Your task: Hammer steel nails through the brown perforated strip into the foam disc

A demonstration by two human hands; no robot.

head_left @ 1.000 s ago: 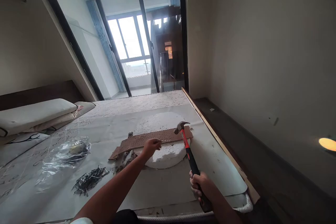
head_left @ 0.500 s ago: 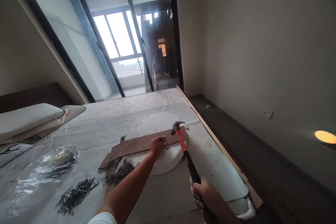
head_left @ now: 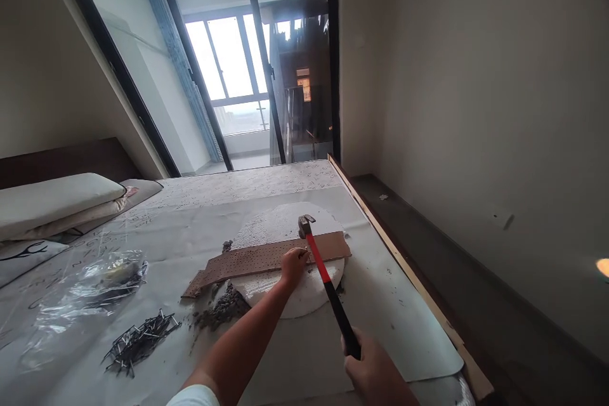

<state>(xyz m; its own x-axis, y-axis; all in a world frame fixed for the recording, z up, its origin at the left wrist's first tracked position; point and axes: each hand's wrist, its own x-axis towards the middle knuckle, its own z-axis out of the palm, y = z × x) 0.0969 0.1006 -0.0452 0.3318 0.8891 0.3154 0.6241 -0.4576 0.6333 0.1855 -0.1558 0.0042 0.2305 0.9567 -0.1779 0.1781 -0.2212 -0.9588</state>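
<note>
My right hand [head_left: 373, 365] is wrapped round the black lower grip of a claw hammer [head_left: 325, 273] with a red upper handle. Its metal head is above my left hand's fingertips. My left hand [head_left: 292, 266] rests at the brown board [head_left: 257, 260], thumb and fingers pinched on a thin nail [head_left: 307, 254] that is barely visible. Many small holes or dots mark the board, which lies across a round white foam slab [head_left: 285, 219]. To the left is a heap of loose nails [head_left: 141, 339].
Grey crumbly debris [head_left: 226, 306] lies by the board's left part. A clear plastic bag [head_left: 90, 298] is farther left, below stacked pillows [head_left: 61, 200]. A sheet [head_left: 399, 323] covers the bed, whose wooden edge [head_left: 404, 260] runs along the right. Sliding glass doors stand beyond.
The hammer's head has swung left, over my left hand's fingertips. My left hand stays pinched at the board. The whole view has shifted slightly.
</note>
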